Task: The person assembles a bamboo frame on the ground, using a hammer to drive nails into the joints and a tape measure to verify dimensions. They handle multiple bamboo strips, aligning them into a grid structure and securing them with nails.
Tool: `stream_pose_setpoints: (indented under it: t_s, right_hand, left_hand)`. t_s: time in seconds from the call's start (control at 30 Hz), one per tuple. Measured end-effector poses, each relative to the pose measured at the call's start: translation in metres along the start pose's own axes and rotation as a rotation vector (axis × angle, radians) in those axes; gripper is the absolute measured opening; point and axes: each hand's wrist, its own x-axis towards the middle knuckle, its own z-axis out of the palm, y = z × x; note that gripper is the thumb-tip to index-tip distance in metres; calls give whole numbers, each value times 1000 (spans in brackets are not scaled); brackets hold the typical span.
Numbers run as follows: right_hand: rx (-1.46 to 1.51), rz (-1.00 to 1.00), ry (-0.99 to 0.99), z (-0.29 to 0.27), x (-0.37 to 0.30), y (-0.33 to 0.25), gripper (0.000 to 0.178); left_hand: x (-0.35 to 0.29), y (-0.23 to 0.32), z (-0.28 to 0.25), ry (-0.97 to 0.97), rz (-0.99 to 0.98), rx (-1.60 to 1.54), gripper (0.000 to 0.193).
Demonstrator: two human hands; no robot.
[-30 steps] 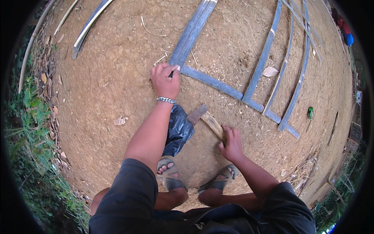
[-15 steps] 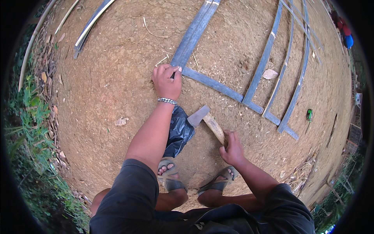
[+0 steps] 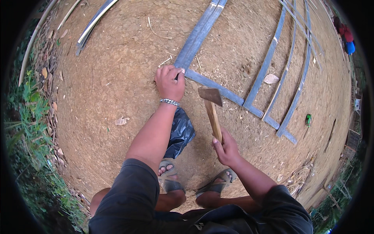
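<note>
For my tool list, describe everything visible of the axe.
The axe has a brown handle, seemingly wood, and a wide, dull grey-brown head that looks like metal. The right hand grips its lower handle, hiding the end. The handle runs up the picture, leaning slightly left, with the head at the top. It appears raised off the ground, to the right of the black bag.

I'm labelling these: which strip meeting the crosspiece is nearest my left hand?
The broad, seamed strip at the left end of the crosspiece; your left hand is at its near end. The three narrower strips lie further right.
</note>
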Motion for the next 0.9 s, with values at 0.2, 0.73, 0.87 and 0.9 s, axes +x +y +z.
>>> stream_pose_setpoints:
  t_s: [0.2, 0.73, 0.87, 0.9]
  right_hand:
    - [-269, -79, 131, 1, 61, -40, 55]
    - [-441, -193, 146, 1, 89, -36, 63]
    - [-421, -208, 152, 1, 87, -41, 64]
    - [-439, -187, 141, 1, 87, -41, 64]
  left_hand:
    - [0, -4, 1, 19, 27, 3, 9]
    - [1, -3, 0, 29, 61, 23, 12]
    - [0, -5, 2, 43, 48, 44, 13]
    - [0, -4, 1, 34, 48, 37, 13]
